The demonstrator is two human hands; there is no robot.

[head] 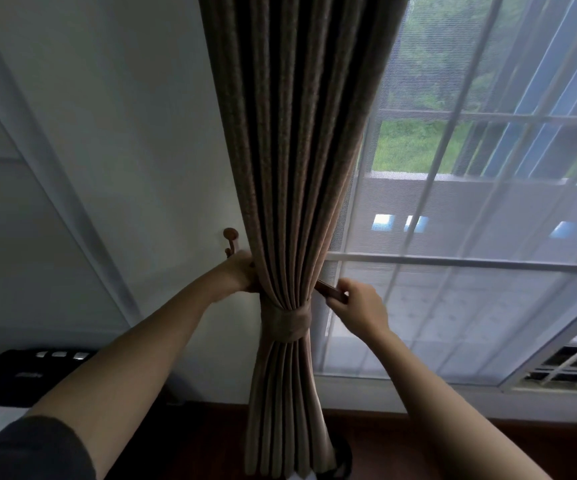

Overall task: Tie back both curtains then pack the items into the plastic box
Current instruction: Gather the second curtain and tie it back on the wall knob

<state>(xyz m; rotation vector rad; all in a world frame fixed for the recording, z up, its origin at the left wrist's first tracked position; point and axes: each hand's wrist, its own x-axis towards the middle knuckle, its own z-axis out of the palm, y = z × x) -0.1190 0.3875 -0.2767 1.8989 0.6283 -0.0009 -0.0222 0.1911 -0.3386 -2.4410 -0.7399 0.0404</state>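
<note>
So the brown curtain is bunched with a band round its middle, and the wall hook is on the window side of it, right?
Not quite. The head view shows the wall hook on the bare wall side, left of the brown curtain, not the window side. The band does bunch its middle.

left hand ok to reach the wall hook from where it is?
Probably yes. The left hand grips the curtain's edge just below the hook, on the same wall side, and nothing lies between them. Its fingers are busy with the fabric or tieback end, though.
</note>
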